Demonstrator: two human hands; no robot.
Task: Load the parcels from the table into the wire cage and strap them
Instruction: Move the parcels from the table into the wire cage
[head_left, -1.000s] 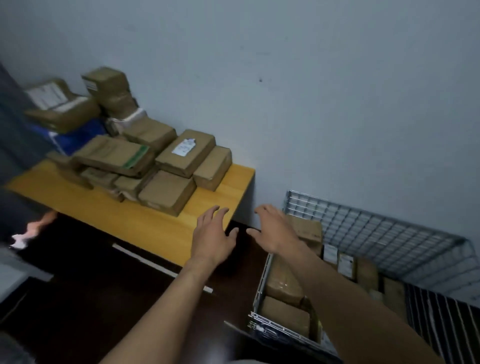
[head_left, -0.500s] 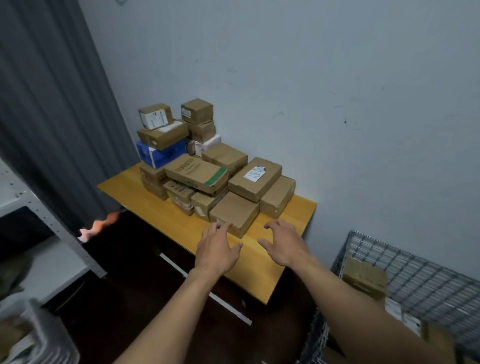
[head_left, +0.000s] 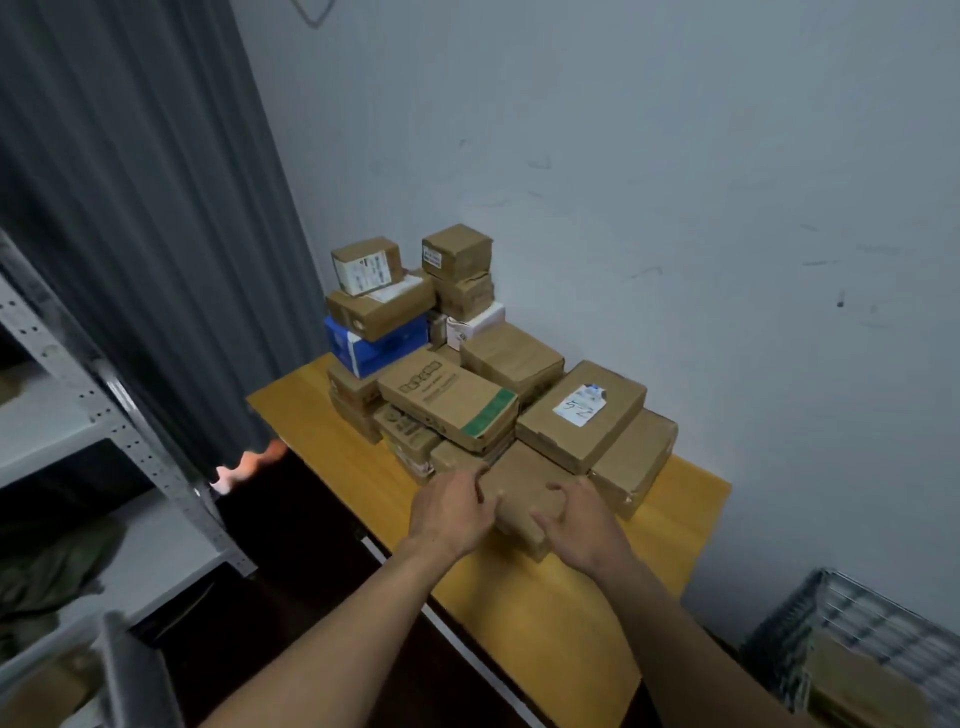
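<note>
Left fingers (head_left: 475, 480) are curled over the left edge of the front parcel (head_left: 522, 480), close together. Right fingers (head_left: 545, 519) are wrapped round its near right corner, thumb up on the top face. So my left hand (head_left: 452, 512) and right hand (head_left: 576, 525) both grip it, one per side.

The front parcel is plain brown and lies flat at the near end of the stack, on the wooden table (head_left: 571, 623). Its long axis looks to run from the near table edge back toward the wall, parallel to the labelled parcel (head_left: 582, 410) just behind it. The hands cover much of it, so that is low confidence. I can't tell if it's off the tabletop.

Both hands are palm-down with the wrists angled inward. The forearms come in from the bottom of the view and converge on the box.

The rest of the stack is piled against the wall (head_left: 675, 156). It includes a green-striped box (head_left: 452, 400) on top in the middle and a blue box (head_left: 379, 343) at the back left, with smaller cartons piled higher behind.

The wire cage (head_left: 857, 618) sits bottom right, lower than the tabletop, with a brown carton (head_left: 857, 691) inside. A grey curtain (head_left: 130, 208) hangs on the left, with a perforated metal shelf unit (head_left: 78, 395) in front of it.
</note>
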